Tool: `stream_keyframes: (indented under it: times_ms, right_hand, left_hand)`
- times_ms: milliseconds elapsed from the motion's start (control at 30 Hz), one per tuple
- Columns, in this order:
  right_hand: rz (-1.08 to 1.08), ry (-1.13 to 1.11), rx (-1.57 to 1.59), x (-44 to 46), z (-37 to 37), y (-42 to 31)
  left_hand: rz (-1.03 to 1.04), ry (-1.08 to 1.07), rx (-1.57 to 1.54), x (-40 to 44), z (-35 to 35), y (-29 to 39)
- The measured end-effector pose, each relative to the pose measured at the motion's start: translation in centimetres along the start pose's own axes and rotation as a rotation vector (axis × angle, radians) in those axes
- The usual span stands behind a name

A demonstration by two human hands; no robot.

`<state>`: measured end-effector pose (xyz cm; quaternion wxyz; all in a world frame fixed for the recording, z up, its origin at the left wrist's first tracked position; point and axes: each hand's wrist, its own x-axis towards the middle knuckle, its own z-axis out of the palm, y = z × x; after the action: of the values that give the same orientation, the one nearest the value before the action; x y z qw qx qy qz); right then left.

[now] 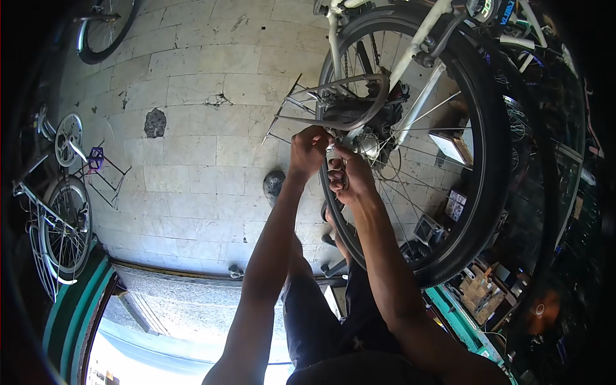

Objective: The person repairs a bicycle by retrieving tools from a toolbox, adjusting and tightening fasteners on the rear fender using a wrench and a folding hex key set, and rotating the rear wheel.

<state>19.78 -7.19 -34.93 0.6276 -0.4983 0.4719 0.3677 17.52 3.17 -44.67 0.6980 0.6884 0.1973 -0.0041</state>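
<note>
In front of me is a bicycle wheel (478,192) with a black tyre, mounted in a light-coloured bicycle frame (417,54). My left hand (310,151) is closed in a pinch beside the hub and the grey metal rack (372,115). Whatever small piece its fingertips hold is too small to name. My right hand (353,173) is right beside it, thumb up near the left fingertips and the other fingers curled in. A bit of shiny metal shows at its fingers, but its kind is hidden. The spokes and hub (368,146) lie just beyond my hands.
Another bicycle (64,212) leans at the left, and part of a wheel (106,32) shows at the upper left. Pale floor tiles (192,154) have a dark patch (154,123). At the right is a wooden tray (481,292) with tools, near more bicycle parts.
</note>
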Motion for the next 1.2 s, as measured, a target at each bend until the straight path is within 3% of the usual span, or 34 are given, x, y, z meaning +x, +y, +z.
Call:
stream_keyframes:
  times_ms: [67,300,667,733,833,933,1167,1200]
  right_hand:
    - [0.056,0.012,0.029,0.0,0.4,-0.1]
    - [-0.039,0.157,-0.037,-0.1,1.7,0.3]
    - [-0.26,0.312,-0.117,0.9,2.7,1.8]
    - [-0.297,0.313,-0.141,2.0,2.2,2.1]
    - [-0.331,0.359,-0.26,3.4,2.0,2.8]
    - [-0.497,0.386,-0.125,3.7,2.9,3.8]
    - [-0.393,0.459,-0.285,4.1,3.6,4.6]
    - [-0.518,0.545,-0.259,5.5,3.8,5.7]
  left_hand:
    - [0.078,0.044,0.083,0.0,0.3,-0.3]
    - [0.053,0.024,0.207,-0.5,0.0,-0.5]
    - [0.013,0.032,0.094,-1.2,-0.2,1.6]
    - [0.119,0.051,0.271,-1.0,0.1,0.4]
    - [0.065,0.092,0.101,-1.5,0.3,0.8]
    - [0.052,0.095,0.075,-1.7,0.3,-0.2]
    - [0.031,0.052,0.157,-2.0,-0.4,0.2]
    - [0.026,0.05,0.107,-2.0,-0.4,-0.8]
